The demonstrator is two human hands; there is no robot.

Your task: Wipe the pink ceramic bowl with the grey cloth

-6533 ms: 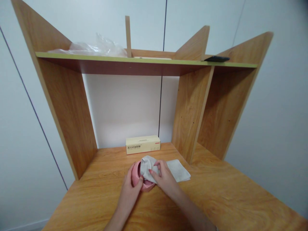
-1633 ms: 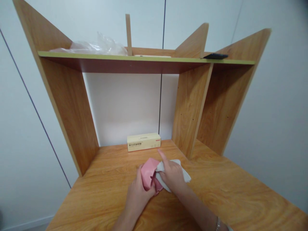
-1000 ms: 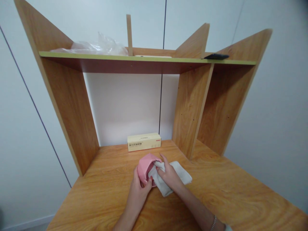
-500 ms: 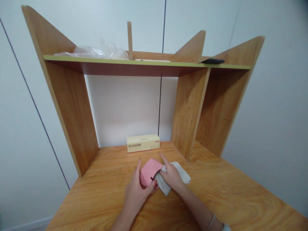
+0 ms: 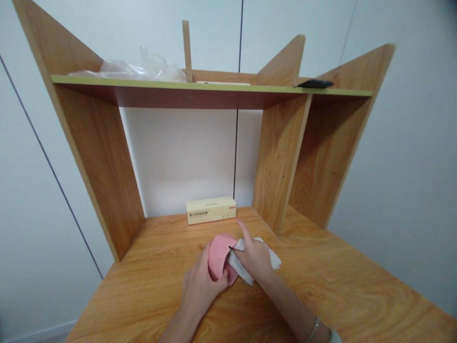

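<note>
A pink bowl [image 5: 217, 255] is tipped on its side on the wooden desk [image 5: 150, 286], its outer wall facing me. My left hand [image 5: 200, 285] wraps round its near side, thumb over the rim. My right hand [image 5: 254, 257] presses a grey-white cloth [image 5: 240, 271] against the bowl's right side, index finger stretched forward. The rest of the cloth trails onto the desk behind that hand. The bowl's inside is hidden.
A cream cardboard box [image 5: 211, 210] lies against the back wall. Wooden side panels [image 5: 103, 171] and a divider [image 5: 276, 162] stand on the desk. The upper shelf [image 5: 178, 85] carries a clear plastic bag [image 5: 143, 69] and a dark flat object [image 5: 315, 84].
The bowl has been turned between my hands and the cloth has shifted round its side. My left hand has closed more over the bowl. The camera view has tilted slightly.
</note>
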